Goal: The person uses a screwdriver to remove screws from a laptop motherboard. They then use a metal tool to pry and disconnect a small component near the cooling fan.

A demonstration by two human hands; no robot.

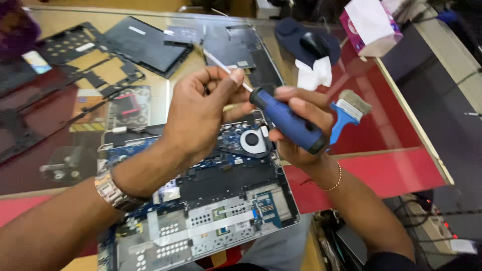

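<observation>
I see a pink and white tissue box (370, 26) at the far right of the table, and a small white label (136, 30) on a black panel (145, 44) far left.

The right hand (301, 128) grips a blue-handled screwdriver (286, 120), the left hand (201, 113) pinching its shaft, above an opened laptop (211, 200) at the tabletop (391, 170) near edge; a blue brush (346, 113) lies just right.
</observation>
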